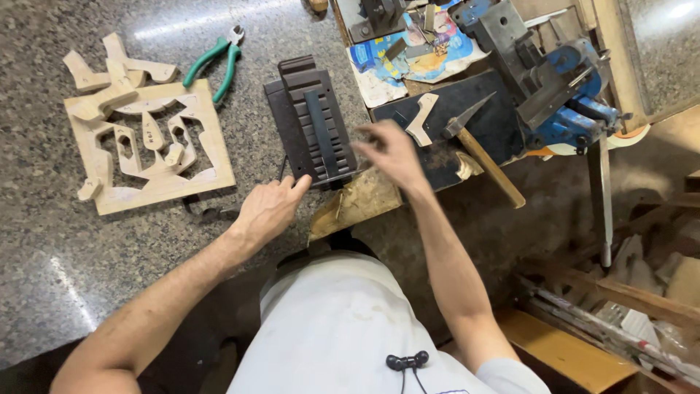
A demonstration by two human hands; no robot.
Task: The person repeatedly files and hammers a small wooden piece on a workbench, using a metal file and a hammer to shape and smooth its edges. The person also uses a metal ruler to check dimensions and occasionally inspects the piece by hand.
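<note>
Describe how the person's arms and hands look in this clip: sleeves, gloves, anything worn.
Both arms are bare from the short sleeves of a white T-shirt down. The left hand and right hand wear no gloves; no watch or rings are visible. The right hand is blurred. Black earbuds hang at the chest.
</note>
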